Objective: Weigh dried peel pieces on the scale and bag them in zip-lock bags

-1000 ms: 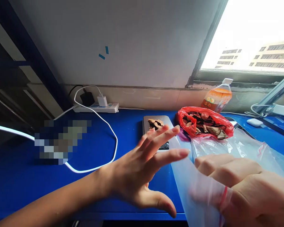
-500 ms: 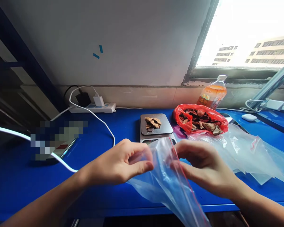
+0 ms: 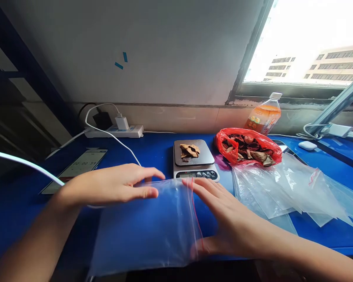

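Note:
A clear zip bag with a red seal line is spread out low in front of me. My right hand has it by the mouth, fingertips at the upper corner and thumb at the lower one. My left hand is at the bag's upper edge, thumb and fingers apart. Behind the bag is a kitchen scale, its display partly covered. Dried brown slices lie on its metal plate. To the right, a red plastic bag stands open, full of more dried slices.
Several clear zip bags lie fanned out on the blue table at right. A drink bottle stands behind the red bag. At left are a phone showing a timer, a white cable and a power strip.
The clear bag has swung from hanging crumpled between my hands to lying spread out leftward. My left hand has moved left and its fingers have parted. My right hand's grip has widened along the mouth.

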Tool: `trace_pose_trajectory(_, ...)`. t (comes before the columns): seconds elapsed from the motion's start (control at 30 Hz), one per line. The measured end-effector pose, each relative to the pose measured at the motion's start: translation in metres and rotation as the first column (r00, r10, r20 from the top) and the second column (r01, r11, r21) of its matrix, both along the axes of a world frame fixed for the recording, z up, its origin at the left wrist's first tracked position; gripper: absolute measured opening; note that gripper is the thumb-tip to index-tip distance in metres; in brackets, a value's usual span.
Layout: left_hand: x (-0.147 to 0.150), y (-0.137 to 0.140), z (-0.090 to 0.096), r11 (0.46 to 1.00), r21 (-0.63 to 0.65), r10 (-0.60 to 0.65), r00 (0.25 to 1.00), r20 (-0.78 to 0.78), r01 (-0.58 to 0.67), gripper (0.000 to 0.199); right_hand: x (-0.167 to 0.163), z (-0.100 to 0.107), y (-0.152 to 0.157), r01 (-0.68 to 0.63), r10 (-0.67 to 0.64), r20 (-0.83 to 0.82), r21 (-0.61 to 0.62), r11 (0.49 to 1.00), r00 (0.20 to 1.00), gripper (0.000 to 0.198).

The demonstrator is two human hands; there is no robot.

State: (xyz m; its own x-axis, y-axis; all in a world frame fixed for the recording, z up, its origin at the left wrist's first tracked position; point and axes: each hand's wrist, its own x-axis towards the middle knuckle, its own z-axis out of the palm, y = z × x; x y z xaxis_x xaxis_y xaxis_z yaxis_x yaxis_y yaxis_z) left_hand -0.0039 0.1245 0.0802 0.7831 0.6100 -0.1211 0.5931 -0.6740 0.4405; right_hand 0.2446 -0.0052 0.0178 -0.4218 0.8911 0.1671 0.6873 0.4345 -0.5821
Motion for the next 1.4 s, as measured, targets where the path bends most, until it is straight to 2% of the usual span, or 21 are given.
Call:
trace_pose_trajectory(0.07, 0.003, -0.005, -0.007, 0.980, 0.197, 0.018, 0.998, 0.065, -0.030, 0.068, -0.003, -0.007, 0.005, 0.032, -0.036, 0.060, 0.068, 0.997, 0.998, 0.102)
trace_pose_trajectory(0.13, 0.012, -0.015, -0.019, 0.948, 0.313, -0.101, 0.989, 0.107, 0.063, 0.100, -0.006, -0.011, 0.012, 0.059, -0.070, 0.089, 0.122, 0.991, 0.994, 0.100)
trace_pose_trajectory(0.2, 0.024, -0.026, -0.033, 0.919, 0.335, -0.249, 0.965, 0.081, 0.208, 0.122, -0.009, -0.011, 0.020, 0.065, -0.082, 0.115, 0.147, 0.987, 0.990, 0.094)
trace_pose_trajectory(0.27, 0.033, -0.033, -0.046, 0.913, 0.336, -0.267, 0.961, 0.066, 0.230, 0.119, -0.012, -0.005, 0.028, 0.069, -0.090, 0.142, 0.142, 0.987, 0.986, 0.081)
trace_pose_trajectory(0.33, 0.037, -0.035, -0.052, 0.923, 0.339, -0.226, 0.969, 0.100, 0.180, 0.108, -0.012, 0.005, 0.038, 0.081, -0.099, 0.155, 0.115, 0.990, 0.983, 0.057)
trace_pose_trajectory(0.4, 0.038, -0.031, -0.051, 0.931, 0.344, -0.188, 0.970, 0.156, 0.124, 0.100, -0.007, 0.015, 0.054, 0.056, -0.067, 0.120, 0.096, 0.994, 0.991, 0.034)
trace_pose_trajectory(0.47, 0.036, -0.025, -0.048, 0.932, 0.357, -0.144, 0.970, 0.197, 0.066, 0.095, 0.003, 0.024, 0.075, 0.061, -0.073, 0.074, 0.148, 0.987, 0.995, 0.022)
trace_pose_trajectory(0.5, 0.034, -0.021, -0.046, 0.932, 0.361, -0.113, 0.971, 0.210, 0.031, 0.096, 0.008, 0.026, 0.087, 0.104, -0.121, 0.071, 0.207, 0.973, 0.990, 0.023)
trace_pose_trajectory(0.57, 0.033, -0.014, -0.045, 0.932, 0.359, -0.032, 0.970, 0.240, -0.058, 0.100, 0.018, 0.027, 0.111, 0.222, -0.280, 0.163, 0.302, 0.927, 0.946, 0.040)
trace_pose_trajectory(0.63, 0.032, -0.007, -0.046, 0.933, 0.333, 0.045, 0.961, 0.274, -0.138, 0.102, 0.024, 0.025, 0.131, 0.263, -0.357, 0.304, 0.308, 0.914, 0.883, 0.055)
trace_pose_trajectory(0.67, 0.031, -0.004, -0.047, 0.934, 0.315, 0.077, 0.955, 0.288, -0.170, 0.101, 0.024, 0.025, 0.138, 0.258, -0.353, 0.369, 0.284, 0.924, 0.860, 0.055)
trace_pose_trajectory(0.73, 0.031, 0.000, -0.050, 0.937, 0.285, 0.109, 0.946, 0.306, -0.201, 0.099, 0.022, 0.024, 0.147, 0.257, -0.347, 0.456, 0.249, 0.934, 0.819, 0.042)
trace_pose_trajectory(0.8, 0.031, 0.002, -0.052, 0.943, 0.268, 0.109, 0.943, 0.316, -0.199, 0.098, 0.017, 0.024, 0.149, 0.290, -0.381, 0.516, 0.251, 0.924, 0.767, 0.034)
trace_pose_trajectory(0.9, 0.031, 0.006, -0.054, 0.948, 0.253, 0.104, 0.939, 0.327, -0.193, 0.098, 0.011, 0.025, 0.150, 0.336, -0.437, 0.553, 0.279, 0.899, 0.710, 0.031)
trace_pose_trajectory(1.03, 0.031, 0.013, -0.059, 0.956, 0.216, 0.106, 0.920, 0.377, -0.198, 0.098, 0.017, 0.024, 0.154, 0.361, -0.474, 0.535, 0.308, 0.880, 0.699, 0.034)
trace_pose_trajectory(1.1, 0.031, 0.016, -0.063, 0.959, 0.201, 0.099, 0.900, 0.424, -0.200, 0.098, 0.024, 0.024, 0.154, 0.364, -0.491, 0.487, 0.335, 0.869, 0.723, 0.035)
trace_pose_trajectory(1.17, 0.031, 0.017, -0.066, 0.960, 0.180, 0.102, 0.867, 0.487, -0.214, 0.100, 0.029, 0.024, 0.149, 0.333, -0.485, 0.398, 0.393, 0.857, 0.779, 0.034)
trace_pose_trajectory(1.23, 0.032, 0.017, -0.070, 0.965, 0.139, 0.112, 0.827, 0.551, -0.223, 0.103, 0.028, 0.027, 0.137, 0.234, -0.422, 0.314, 0.493, 0.838, 0.851, 0.032)
trace_pose_trajectory(1.33, 0.033, 0.017, -0.073, 0.971, 0.095, 0.115, 0.774, 0.622, -0.220, 0.106, 0.014, 0.034, 0.113, -0.013, -0.225, 0.316, 0.605, 0.796, 0.922, 0.030)
trace_pose_trajectory(1.4, 0.034, 0.017, -0.074, 0.973, 0.085, 0.112, 0.760, 0.640, -0.215, 0.107, 0.001, 0.038, 0.101, -0.155, -0.066, 0.349, 0.570, 0.807, 0.935, 0.030)
